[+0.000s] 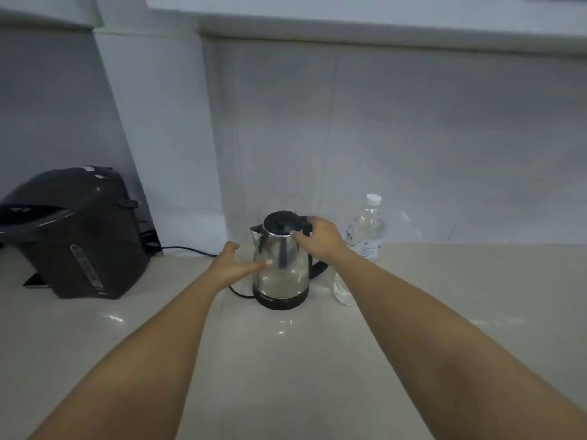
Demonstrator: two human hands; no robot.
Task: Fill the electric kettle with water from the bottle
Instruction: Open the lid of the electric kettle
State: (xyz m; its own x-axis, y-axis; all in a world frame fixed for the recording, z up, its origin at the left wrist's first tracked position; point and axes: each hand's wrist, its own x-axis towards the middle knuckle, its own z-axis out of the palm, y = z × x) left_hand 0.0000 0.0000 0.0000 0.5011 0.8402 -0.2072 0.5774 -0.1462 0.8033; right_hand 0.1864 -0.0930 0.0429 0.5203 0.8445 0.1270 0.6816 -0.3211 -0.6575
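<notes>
Stretching across the lower part of the view, a pale, glossy desk (317, 360) meets a tiled wall (413, 138) behind it. At the far left stands a large black hot-water dispenser (73, 236), well apart from the rest. Near the middle stands a steel electric kettle (281, 265), upright on its black base, its black lid (281, 221) down and a dark cord (190, 250) running off to the left behind it. Just right of the kettle stands a clear water bottle (365, 236), upright, white cap on, partly hidden by the right forearm. The right hand (320, 238) is closed over the top of the kettle's handle beside the lid. The left hand (236, 265) is spread wide, fingertips touching the kettle's left side.
</notes>
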